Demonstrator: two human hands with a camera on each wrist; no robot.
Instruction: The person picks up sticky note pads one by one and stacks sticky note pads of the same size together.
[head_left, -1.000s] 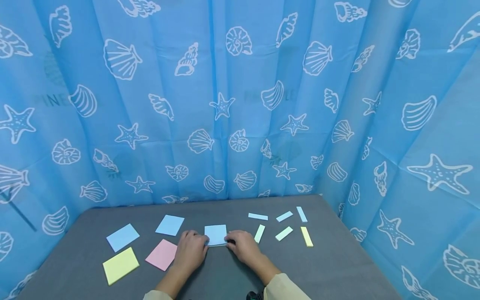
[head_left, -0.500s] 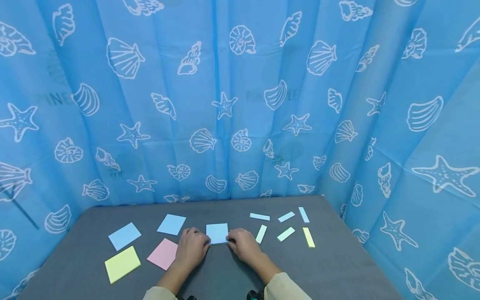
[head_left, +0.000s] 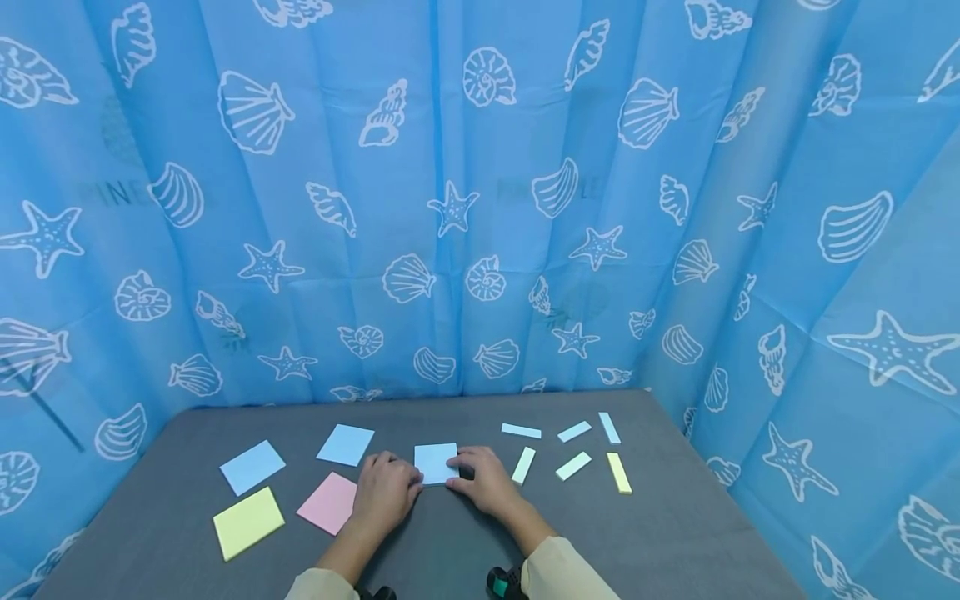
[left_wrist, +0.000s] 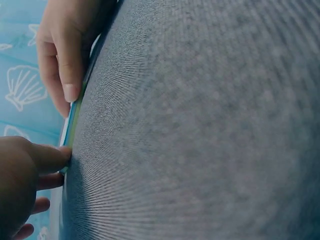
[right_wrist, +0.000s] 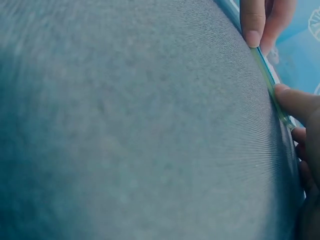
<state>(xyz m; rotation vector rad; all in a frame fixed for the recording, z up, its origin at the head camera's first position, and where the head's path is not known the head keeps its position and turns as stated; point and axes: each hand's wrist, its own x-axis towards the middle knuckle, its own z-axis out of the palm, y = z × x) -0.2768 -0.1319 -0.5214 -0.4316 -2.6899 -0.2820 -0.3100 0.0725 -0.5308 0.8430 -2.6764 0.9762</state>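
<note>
In the head view, a pale blue sticky note pad [head_left: 433, 460] lies on the table between both hands. Its edge has a blue band and a green band in the left wrist view. My left hand [head_left: 386, 493] pinches the pad's left side, with the thumb at the near edge. On the other side, my right hand [head_left: 486, 483] grips the pad's right part, fingertips over its top and thumb at the near edge. In the right wrist view, my right thumb [right_wrist: 295, 102] touches the pad's edge [right_wrist: 266, 70]. The undersides of the fingers are hidden.
Left of the hands lie two light blue pads [head_left: 252, 467] [head_left: 346, 444], a yellow pad [head_left: 249, 522] and a pink pad [head_left: 328, 502] partly behind the left hand. Several narrow strips [head_left: 573, 466] are spread at right. A blue shell-print curtain [head_left: 450, 317] borders the grey table [head_left: 645, 542].
My right hand has shifted its hold, its fingertips reaching further left over the pad's top. The left hand stays at the pad's left side. The head view has shifted slightly.
</note>
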